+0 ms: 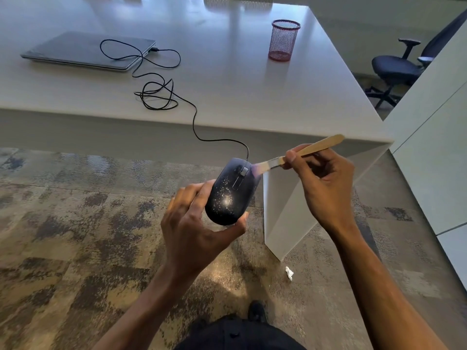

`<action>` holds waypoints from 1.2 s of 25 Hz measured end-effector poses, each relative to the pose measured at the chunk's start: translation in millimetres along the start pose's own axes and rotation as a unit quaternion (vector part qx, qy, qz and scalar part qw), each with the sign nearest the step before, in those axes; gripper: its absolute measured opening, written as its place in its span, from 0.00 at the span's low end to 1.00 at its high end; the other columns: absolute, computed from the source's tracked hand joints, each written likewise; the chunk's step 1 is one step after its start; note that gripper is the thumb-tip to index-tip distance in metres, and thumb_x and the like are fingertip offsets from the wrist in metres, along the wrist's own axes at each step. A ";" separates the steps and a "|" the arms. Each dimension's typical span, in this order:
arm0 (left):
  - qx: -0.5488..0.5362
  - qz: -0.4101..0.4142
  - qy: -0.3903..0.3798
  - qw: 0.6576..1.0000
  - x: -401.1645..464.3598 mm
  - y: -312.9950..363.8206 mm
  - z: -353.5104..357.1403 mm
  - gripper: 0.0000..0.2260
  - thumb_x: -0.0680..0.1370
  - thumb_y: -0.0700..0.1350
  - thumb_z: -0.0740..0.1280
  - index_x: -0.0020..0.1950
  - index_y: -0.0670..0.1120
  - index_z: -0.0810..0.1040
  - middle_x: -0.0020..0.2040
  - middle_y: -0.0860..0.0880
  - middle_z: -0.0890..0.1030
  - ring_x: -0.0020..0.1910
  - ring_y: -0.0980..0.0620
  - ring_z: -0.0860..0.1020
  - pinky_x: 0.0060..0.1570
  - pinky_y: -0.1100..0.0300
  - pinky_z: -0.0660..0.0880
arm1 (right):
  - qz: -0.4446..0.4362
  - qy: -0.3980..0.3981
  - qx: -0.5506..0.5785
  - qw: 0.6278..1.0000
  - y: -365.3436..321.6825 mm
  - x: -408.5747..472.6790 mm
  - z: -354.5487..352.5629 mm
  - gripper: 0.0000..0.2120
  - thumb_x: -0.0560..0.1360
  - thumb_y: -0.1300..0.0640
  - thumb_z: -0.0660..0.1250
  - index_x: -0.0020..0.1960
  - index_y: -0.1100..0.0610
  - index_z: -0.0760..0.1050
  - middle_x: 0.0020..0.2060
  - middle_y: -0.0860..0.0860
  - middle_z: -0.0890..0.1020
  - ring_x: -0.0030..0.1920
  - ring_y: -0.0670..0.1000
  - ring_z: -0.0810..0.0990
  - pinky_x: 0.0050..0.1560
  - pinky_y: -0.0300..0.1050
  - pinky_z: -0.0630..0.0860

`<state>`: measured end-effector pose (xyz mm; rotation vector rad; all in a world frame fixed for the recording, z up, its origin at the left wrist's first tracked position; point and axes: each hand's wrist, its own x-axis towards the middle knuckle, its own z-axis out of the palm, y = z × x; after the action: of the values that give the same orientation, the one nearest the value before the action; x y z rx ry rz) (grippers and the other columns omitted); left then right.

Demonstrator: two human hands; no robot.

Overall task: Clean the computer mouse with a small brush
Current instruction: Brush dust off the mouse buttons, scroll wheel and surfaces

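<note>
The mouse (231,192) is held in the air over the carpet (75,223), in front of the desk (227,79), with pale specks scattered over its back. The left hand (197,223) is clamped around its rear and sides. The right hand (321,178) pinches the wooden handle of the brush (298,154), whose bristles touch the front right edge of the mouse beside the wheel.

Brushing looks under way, with most of the dust left. The next move calls for strokes down the speckled back, away from the wheel slot.

The cable (194,117) runs up over the desk edge in loose coils to a closed laptop (86,50). A red mesh cup (284,40) stands well apart, a chair (401,64) lies beyond, and a paper scrap (289,272) is on the carpet.
</note>
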<state>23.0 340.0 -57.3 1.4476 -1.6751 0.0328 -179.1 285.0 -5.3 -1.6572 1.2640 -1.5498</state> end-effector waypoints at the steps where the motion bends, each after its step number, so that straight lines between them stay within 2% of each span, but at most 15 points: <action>1: -0.001 -0.002 0.001 1.000 -0.6 0.3 -0.3 0.32 0.68 0.63 0.69 0.58 0.38 0.79 0.49 0.44 0.80 0.46 0.47 0.78 0.41 0.51 0.78 | 0.001 0.016 0.007 1.000 0.0 1.0 -0.9 0.03 0.77 0.59 0.69 0.51 0.55 0.80 0.41 0.42 0.85 0.43 0.43 0.86 0.48 0.37 0.81; 2: -0.002 -0.005 0.002 1.000 -0.9 0.2 -0.4 0.32 0.68 0.63 0.69 0.58 0.38 0.79 0.49 0.44 0.81 0.46 0.47 0.78 0.42 0.52 0.78 | -0.007 0.014 0.026 1.000 0.1 0.8 -2.0 0.03 0.77 0.60 0.69 0.50 0.54 0.80 0.40 0.41 0.85 0.43 0.42 0.85 0.46 0.35 0.80; 5: -0.001 -0.006 0.006 1.000 -1.5 -1.0 0.4 0.32 0.68 0.64 0.69 0.58 0.38 0.79 0.50 0.44 0.81 0.46 0.47 0.78 0.43 0.52 0.78 | -0.027 -0.059 0.049 0.997 0.7 -7.2 -3.3 0.02 0.76 0.59 0.70 0.48 0.53 0.80 0.40 0.40 0.85 0.42 0.41 0.85 0.44 0.31 0.78; 6: -0.002 -0.006 0.005 1.000 -1.2 -1.6 0.8 0.32 0.68 0.64 0.69 0.58 0.38 0.79 0.50 0.44 0.81 0.46 0.47 0.78 0.43 0.53 0.78 | -0.020 -0.060 0.029 0.998 2.5 -8.1 -3.4 0.02 0.76 0.58 0.70 0.48 0.53 0.80 0.40 0.39 0.85 0.42 0.42 0.85 0.45 0.32 0.79; 8: -0.004 -0.007 0.001 1.000 -0.6 -2.4 1.1 0.32 0.68 0.64 0.69 0.58 0.38 0.78 0.50 0.44 0.80 0.46 0.47 0.78 0.43 0.53 0.77 | 0.000 -0.007 -0.013 1.000 5.5 -5.7 -4.2 0.02 0.76 0.56 0.70 0.49 0.52 0.80 0.38 0.38 0.85 0.42 0.41 0.85 0.47 0.36 0.81; 11: -0.005 -0.005 -0.002 1.000 -1.2 -2.4 1.7 0.32 0.68 0.63 0.69 0.58 0.38 0.78 0.50 0.44 0.80 0.46 0.48 0.77 0.42 0.53 0.78 | -0.001 0.046 -0.005 0.999 6.1 -0.6 -6.6 0.05 0.75 0.53 0.69 0.50 0.52 0.80 0.39 0.39 0.85 0.43 0.41 0.85 0.47 0.36 0.81; 13: -0.008 -0.001 -0.002 1.000 -2.2 -1.9 2.5 0.31 0.68 0.63 0.69 0.59 0.39 0.78 0.50 0.44 0.80 0.47 0.47 0.77 0.42 0.52 0.78 | -0.014 0.024 0.014 1.000 3.3 -0.3 -4.3 0.03 0.76 0.54 0.69 0.50 0.50 0.79 0.40 0.39 0.85 0.43 0.41 0.86 0.46 0.33 0.79; 16: -0.009 0.012 -0.003 1.000 -3.5 -1.7 2.6 0.32 0.68 0.63 0.70 0.59 0.39 0.78 0.51 0.44 0.80 0.48 0.47 0.78 0.43 0.51 0.79 | -0.024 -0.010 0.009 1.000 0.9 5.2 1.2 0.03 0.78 0.58 0.69 0.51 0.54 0.79 0.41 0.42 0.85 0.43 0.41 0.86 0.46 0.32 0.78; 20: -0.006 0.023 -0.001 1.000 -4.1 -1.9 0.1 0.32 0.67 0.63 0.70 0.58 0.37 0.79 0.51 0.42 0.81 0.48 0.45 0.79 0.43 0.50 0.79 | -0.028 -0.010 -0.052 0.998 -3.5 19.5 5.2 0.04 0.78 0.55 0.69 0.51 0.54 0.79 0.43 0.41 0.84 0.45 0.42 0.85 0.48 0.39 0.82; 22: -0.006 0.026 0.003 1.000 -4.5 -1.0 -0.8 0.32 0.67 0.62 0.70 0.58 0.37 0.79 0.51 0.42 0.81 0.47 0.45 0.79 0.42 0.49 0.79 | -0.045 -0.010 -0.033 0.998 -4.9 23.0 5.4 0.04 0.78 0.56 0.69 0.52 0.56 0.79 0.43 0.44 0.85 0.45 0.44 0.86 0.49 0.41 0.82; 24: -0.008 0.029 0.008 1.000 -4.9 -0.1 -1.3 0.31 0.67 0.62 0.71 0.58 0.37 0.79 0.51 0.42 0.81 0.47 0.45 0.79 0.42 0.49 0.79 | -0.055 -0.035 -0.018 0.998 -6.8 23.3 7.3 0.04 0.78 0.57 0.69 0.51 0.58 0.80 0.43 0.45 0.85 0.44 0.45 0.86 0.48 0.38 0.81; 27: -0.007 0.030 0.006 0.999 -5.6 0.7 -1.4 0.31 0.67 0.62 0.71 0.57 0.37 0.79 0.50 0.42 0.81 0.46 0.44 0.79 0.41 0.48 0.79 | -0.065 -0.034 -0.085 0.994 -8.4 23.5 10.6 0.05 0.78 0.56 0.70 0.52 0.58 0.80 0.42 0.43 0.84 0.45 0.41 0.85 0.46 0.32 0.79; 30: -0.012 0.029 0.006 0.999 -5.4 0.5 -0.7 0.31 0.67 0.62 0.71 0.57 0.37 0.80 0.50 0.42 0.81 0.45 0.44 0.79 0.40 0.48 0.78 | -0.059 -0.021 -0.044 0.997 -10.7 24.2 7.8 0.05 0.78 0.56 0.70 0.52 0.57 0.80 0.43 0.44 0.85 0.45 0.44 0.86 0.49 0.39 0.81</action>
<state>22.5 344.7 -60.0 1.3773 -1.7029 0.0522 -171.2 266.3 13.5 -1.8399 1.2483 -1.5402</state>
